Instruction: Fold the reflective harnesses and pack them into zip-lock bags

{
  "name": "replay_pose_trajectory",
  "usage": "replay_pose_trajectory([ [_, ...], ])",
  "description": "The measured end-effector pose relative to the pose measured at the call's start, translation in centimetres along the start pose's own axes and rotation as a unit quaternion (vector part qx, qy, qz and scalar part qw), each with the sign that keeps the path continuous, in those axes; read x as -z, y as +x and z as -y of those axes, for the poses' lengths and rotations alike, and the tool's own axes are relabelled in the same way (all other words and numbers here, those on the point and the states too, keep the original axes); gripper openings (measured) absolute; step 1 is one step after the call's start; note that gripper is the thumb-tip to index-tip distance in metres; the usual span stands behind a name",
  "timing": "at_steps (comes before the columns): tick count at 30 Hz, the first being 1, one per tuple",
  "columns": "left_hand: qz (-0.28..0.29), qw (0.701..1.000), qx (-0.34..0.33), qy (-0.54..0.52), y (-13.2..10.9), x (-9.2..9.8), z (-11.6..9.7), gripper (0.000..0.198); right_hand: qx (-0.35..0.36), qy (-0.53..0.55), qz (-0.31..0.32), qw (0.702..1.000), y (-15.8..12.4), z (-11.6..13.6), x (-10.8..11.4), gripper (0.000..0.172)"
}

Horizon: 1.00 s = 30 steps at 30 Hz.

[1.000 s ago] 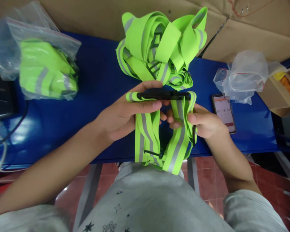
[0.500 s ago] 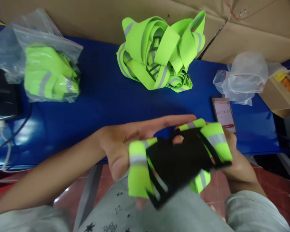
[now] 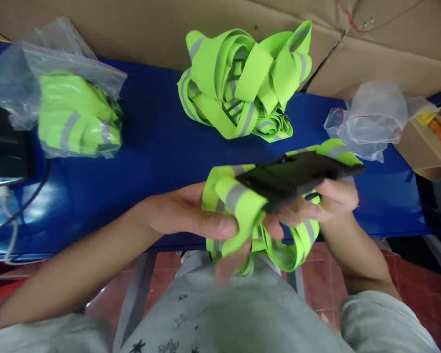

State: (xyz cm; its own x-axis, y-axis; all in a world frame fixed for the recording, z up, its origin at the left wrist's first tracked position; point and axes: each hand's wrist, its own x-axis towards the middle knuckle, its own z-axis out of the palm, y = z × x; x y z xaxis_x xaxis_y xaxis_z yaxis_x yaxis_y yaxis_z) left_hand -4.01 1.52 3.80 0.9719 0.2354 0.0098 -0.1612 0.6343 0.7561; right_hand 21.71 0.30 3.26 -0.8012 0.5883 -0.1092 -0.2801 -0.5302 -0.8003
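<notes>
Both hands hold one neon-green reflective vest [image 3: 238, 201] with grey stripes and a flat black panel [image 3: 297, 174] above the front edge of the blue table [image 3: 161, 147]. My left hand [image 3: 191, 220] is closed, thumb pinching a folded green strap, fingers under the bundle. My right hand [image 3: 316, 203] grips the black panel from below, fingers curled. Loose straps hang down toward my lap.
A tangled pile of green vests [image 3: 242, 81] lies at the table's back middle. A bagged vest [image 3: 73, 115] sits at the left, a crumpled clear bag [image 3: 375, 117] and a small cardboard box [image 3: 431, 135] at the right. Cardboard [image 3: 371, 44] backs the table; a cable [image 3: 11, 215] lies left.
The vest was turned over and folded in my hands: straps hung long a second ago, the black panel then faced up, and it is now lifted edge-on toward the right.
</notes>
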Motion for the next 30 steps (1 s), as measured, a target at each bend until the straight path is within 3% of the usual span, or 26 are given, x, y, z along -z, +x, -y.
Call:
replay_pose_trajectory([
  [3,-0.021,0.999,-0.020,0.016,0.6,0.2,0.4,0.027,0.070,0.027,-0.033,0.997,0.8,-0.1,-0.6,0.036],
  [6,-0.176,0.976,-0.104,0.073,1.6,0.2,0.9,0.014,0.076,0.008,-0.118,0.990,1.3,-0.3,-1.3,0.029],
  [8,-0.280,0.943,-0.141,0.113,2.0,0.4,1.3,0.027,0.090,-0.016,-0.171,0.981,1.6,-0.4,-1.6,0.029],
  [10,-0.309,0.928,-0.150,0.141,2.1,0.8,1.7,0.038,0.098,-0.036,-0.202,0.974,1.8,-0.5,-1.9,0.030],
  [17,-0.150,0.980,-0.127,-0.032,1.7,2.2,2.2,0.045,0.064,-0.029,-0.232,0.970,1.9,-0.2,-2.1,0.047],
  [21,-0.164,0.983,-0.062,-0.055,1.5,2.0,1.4,0.022,0.079,-0.078,-0.256,0.960,1.5,-0.2,-1.4,0.039],
  [24,-0.148,0.987,-0.019,-0.058,1.0,1.9,0.9,0.025,0.086,-0.086,-0.231,0.965,1.1,-0.1,-0.7,0.038],
  [27,-0.046,0.996,0.017,-0.068,0.4,2.2,0.9,0.041,0.076,-0.078,-0.212,0.971,0.6,-0.1,-0.3,0.039],
  [30,0.067,0.995,0.050,-0.058,0.4,2.4,1.3,0.053,0.067,-0.103,-0.246,0.962,0.4,0.1,-0.5,0.044],
])
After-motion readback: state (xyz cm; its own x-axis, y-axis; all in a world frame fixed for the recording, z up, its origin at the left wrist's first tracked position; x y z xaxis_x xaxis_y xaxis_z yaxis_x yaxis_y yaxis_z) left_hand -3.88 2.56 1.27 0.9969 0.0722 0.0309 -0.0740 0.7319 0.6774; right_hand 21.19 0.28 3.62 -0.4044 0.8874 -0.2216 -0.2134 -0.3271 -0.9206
